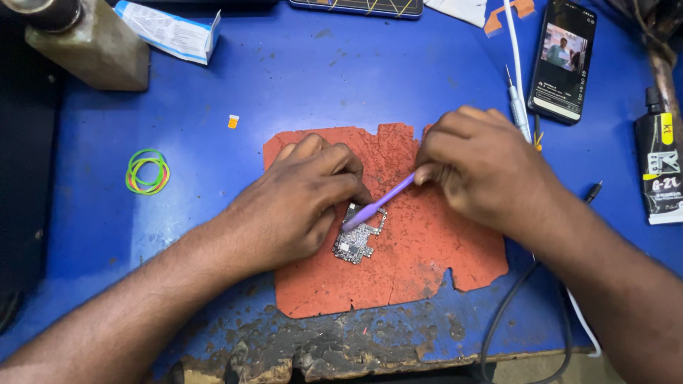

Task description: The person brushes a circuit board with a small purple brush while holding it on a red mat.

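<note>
Your left hand (295, 203) enters from the 7 o'clock corner, forearm laid across the worn blue tabletop (284, 78), palm down. Its fingers are curled close together, and their tips press on the upper left end of the small grey circuit board (358, 238), pinning it flat. The board lies near the centre of the ragged orange-red heat mat (420, 263), which sits in the middle of the tabletop.

Your right hand (484, 167) comes in from 4 o'clock, wrist raised, knuckles up. Its thumb and forefinger pinch the upper end of the thin purple plastic pry stick (380, 203); the other fingers are folded beside them. The stick slants down toward 8 o'clock, and its flat tip rests on the upper edge of the board, just beside your left fingertips.

At 9 o'clock from the mat lies a loose bundle of green, yellow and orange rubber bands (148, 171). At 1 o'clock, well apart from the mat, a black smartphone with a lit screen (563, 60) lies face up, with a slim silver screwdriver (518, 108) just beside it. A black glue tube (659, 167) lies at 3 o'clock, near the table edge.
</note>
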